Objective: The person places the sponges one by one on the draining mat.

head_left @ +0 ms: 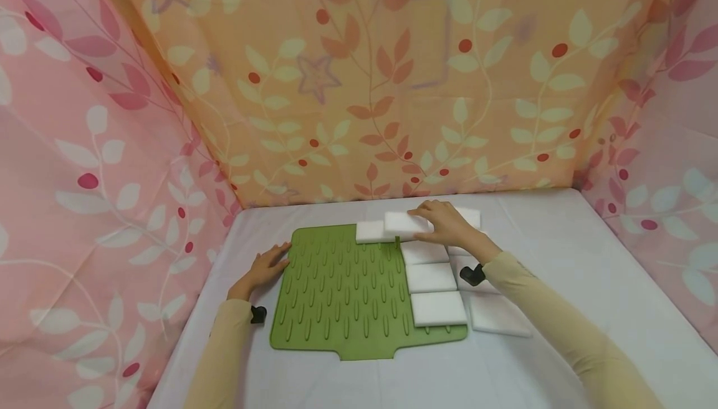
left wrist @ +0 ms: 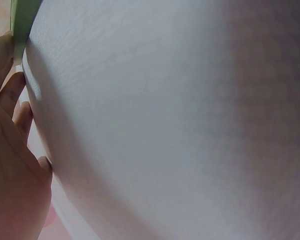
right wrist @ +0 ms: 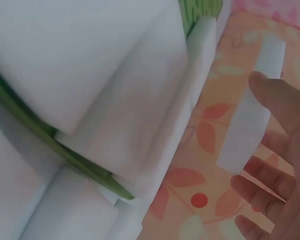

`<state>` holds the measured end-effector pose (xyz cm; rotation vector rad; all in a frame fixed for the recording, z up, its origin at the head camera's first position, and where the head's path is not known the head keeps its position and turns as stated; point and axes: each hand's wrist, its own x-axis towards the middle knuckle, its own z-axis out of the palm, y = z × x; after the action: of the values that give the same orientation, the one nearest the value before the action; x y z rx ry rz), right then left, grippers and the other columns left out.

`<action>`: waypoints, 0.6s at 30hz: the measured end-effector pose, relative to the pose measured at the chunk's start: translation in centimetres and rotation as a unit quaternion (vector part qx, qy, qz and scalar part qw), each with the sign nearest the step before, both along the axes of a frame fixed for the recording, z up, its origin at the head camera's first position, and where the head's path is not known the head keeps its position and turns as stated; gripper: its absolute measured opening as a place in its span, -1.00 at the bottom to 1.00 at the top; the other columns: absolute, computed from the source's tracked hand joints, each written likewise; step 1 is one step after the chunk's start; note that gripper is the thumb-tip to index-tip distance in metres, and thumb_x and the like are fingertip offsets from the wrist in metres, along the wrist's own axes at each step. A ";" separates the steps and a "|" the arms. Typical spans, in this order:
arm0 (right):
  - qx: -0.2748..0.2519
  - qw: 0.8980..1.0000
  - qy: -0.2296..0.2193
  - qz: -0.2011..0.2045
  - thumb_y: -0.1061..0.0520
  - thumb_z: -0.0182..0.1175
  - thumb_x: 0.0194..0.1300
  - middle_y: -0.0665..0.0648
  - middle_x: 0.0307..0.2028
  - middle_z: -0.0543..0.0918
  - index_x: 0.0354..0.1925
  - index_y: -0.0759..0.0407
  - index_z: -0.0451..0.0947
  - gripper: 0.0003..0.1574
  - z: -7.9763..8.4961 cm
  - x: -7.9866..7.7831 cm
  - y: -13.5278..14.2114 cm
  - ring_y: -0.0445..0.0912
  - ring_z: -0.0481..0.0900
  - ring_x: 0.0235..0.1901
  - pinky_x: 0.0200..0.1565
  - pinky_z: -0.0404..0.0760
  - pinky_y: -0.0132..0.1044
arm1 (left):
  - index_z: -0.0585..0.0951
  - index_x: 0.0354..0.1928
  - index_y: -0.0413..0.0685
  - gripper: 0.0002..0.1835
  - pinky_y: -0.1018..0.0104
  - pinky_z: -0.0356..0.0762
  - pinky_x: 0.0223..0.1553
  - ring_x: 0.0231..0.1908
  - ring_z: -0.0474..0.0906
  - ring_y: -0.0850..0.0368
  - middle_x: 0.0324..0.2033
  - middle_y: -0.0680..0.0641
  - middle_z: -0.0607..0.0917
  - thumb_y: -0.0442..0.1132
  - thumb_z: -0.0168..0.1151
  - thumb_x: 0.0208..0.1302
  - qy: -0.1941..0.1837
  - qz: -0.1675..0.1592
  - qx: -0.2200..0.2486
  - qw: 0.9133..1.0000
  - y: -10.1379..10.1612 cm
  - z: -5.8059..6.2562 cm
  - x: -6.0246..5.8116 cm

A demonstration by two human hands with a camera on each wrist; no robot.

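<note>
My right hand (head_left: 445, 223) pinches a white sponge block (head_left: 404, 224) between thumb and fingers, over the far edge of a green ridged mat (head_left: 342, 290). In the right wrist view the held sponge (right wrist: 255, 110) is raised off the others, with the thumb on one face. Another white sponge (head_left: 369, 232) lies on the mat's far edge, partly behind the held one. More sponges (head_left: 432, 278) form a column down the mat's right side. My left hand (head_left: 263, 269) rests at the mat's left edge, its fingertips touching the rim.
Several more white sponges, one of them nearest the front (head_left: 499, 315), lie right of the mat, partly hidden by the right forearm. A white cloth (head_left: 561, 253) covers the table. Patterned fabric walls (head_left: 359, 85) enclose the back and both sides.
</note>
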<state>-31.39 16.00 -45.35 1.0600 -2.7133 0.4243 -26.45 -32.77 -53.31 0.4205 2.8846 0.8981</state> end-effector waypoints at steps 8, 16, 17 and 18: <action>0.001 1.000 0.000 0.016 -0.27 0.28 0.07 0.05 -0.08 0.58 0.14 -0.02 0.51 -0.30 -0.6 0.4 -2.2 -0.05 0.49 -0.10 -0.04 0.41 0.00 | 0.20 0.37 -0.16 -0.42 -0.37 -0.38 0.24 0.36 -0.04 -0.30 0.34 -0.26 0.21 -0.15 0.02 0.37 -0.007 0.002 0.003 1.000 0.1 0.1 0.0; 0.015 0.999 -0.013 0.037 -0.25 0.31 0.04 0.08 -0.09 0.56 0.14 0.02 0.51 -0.27 -1.0 1.4 -4.5 -0.02 0.46 -0.11 -0.06 0.39 0.00 | 0.20 0.37 -0.15 -0.42 -0.38 -0.37 0.24 0.36 -0.03 -0.31 0.34 -0.25 0.21 -0.14 0.01 0.38 -0.005 0.001 -0.001 1.000 0.1 0.1 0.0; 0.018 0.999 -0.013 0.038 -0.25 0.32 0.03 0.08 -0.09 0.55 0.14 0.03 0.51 -0.26 -1.1 1.5 -4.7 -0.01 0.45 -0.10 -0.07 0.38 0.00 | 0.20 0.37 -0.14 -0.42 -0.37 -0.38 0.24 0.36 -0.03 -0.30 0.34 -0.24 0.20 -0.14 0.01 0.38 -0.007 0.002 0.001 1.000 0.0 0.0 -0.1; 0.021 0.999 -0.013 0.041 -0.24 0.33 0.03 0.09 -0.09 0.55 0.14 0.03 0.51 -0.26 -1.2 1.6 -5.0 -0.01 0.45 -0.11 -0.07 0.38 0.00 | 0.20 0.38 -0.14 -0.42 -0.38 -0.38 0.24 0.36 -0.03 -0.30 0.34 -0.24 0.20 -0.14 0.00 0.38 -0.006 0.002 0.001 1.000 0.0 0.0 -0.1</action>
<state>-29.76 11.04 -46.59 1.1884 -2.7192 0.3987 -26.52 -32.73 -53.29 0.4088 2.8748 0.9001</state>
